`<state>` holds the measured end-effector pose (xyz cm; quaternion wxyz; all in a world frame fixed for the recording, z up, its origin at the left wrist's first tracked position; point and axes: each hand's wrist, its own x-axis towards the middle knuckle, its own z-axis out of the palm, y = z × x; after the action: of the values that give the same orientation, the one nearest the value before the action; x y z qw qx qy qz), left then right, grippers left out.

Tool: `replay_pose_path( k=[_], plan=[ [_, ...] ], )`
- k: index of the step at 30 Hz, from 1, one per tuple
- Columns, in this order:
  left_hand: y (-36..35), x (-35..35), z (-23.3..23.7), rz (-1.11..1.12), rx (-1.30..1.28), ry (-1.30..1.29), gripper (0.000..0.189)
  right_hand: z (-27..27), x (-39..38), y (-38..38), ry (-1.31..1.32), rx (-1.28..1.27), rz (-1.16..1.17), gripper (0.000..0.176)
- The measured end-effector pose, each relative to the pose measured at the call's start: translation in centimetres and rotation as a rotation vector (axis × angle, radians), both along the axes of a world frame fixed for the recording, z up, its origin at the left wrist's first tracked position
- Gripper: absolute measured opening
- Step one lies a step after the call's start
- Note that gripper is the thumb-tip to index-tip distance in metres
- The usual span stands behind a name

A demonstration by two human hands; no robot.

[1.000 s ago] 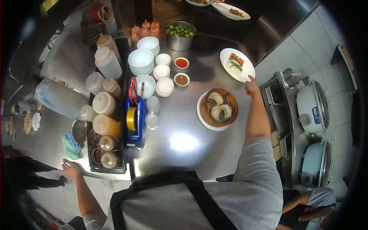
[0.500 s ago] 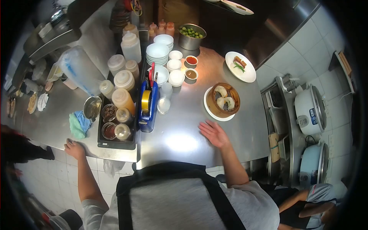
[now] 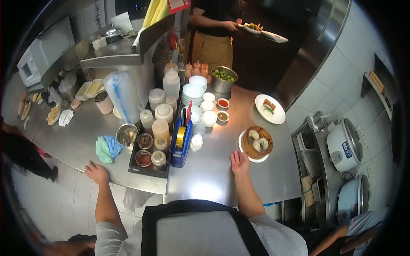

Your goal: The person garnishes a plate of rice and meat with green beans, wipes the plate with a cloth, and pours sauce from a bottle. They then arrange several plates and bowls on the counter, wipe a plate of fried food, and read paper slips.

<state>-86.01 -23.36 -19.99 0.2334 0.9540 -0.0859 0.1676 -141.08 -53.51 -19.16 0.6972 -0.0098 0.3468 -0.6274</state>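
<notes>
With grips open, the left hand touches the steel surface's lower-left edge, the right hand near the round bamboo steamer, right of centre.

White-tiled wall and floor, steel counter, rice cookers, apparently, on a shelf.

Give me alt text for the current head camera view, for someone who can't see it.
A person's open right hand is beside a bamboo steamer of dumplings on a white plate; their left hand rests on a steel counter. Nearby are sauces, stacked bowls and squeeze bottles.
</notes>
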Motion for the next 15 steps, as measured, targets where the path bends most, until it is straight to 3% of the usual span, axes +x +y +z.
replay_pose_path(
  k=[3,7,15],
  plan=[
    [-0.2,-0.4,0.4,0.02,-0.01,-0.001,0.046,-0.3,-2.3,2.1,0.134,-0.183,-0.058,0.058],
    [-0.1,-0.9,0.9,0.016,-0.041,0.016,0.046,1.2,-3.9,3.3,0.172,-0.162,-0.027,0.07],
    [-0.2,-0.2,0.0,0.027,-0.025,-0.067,0.045,0.7,-4.3,3.3,0.181,-0.181,0.032,0.068]
  ],
)
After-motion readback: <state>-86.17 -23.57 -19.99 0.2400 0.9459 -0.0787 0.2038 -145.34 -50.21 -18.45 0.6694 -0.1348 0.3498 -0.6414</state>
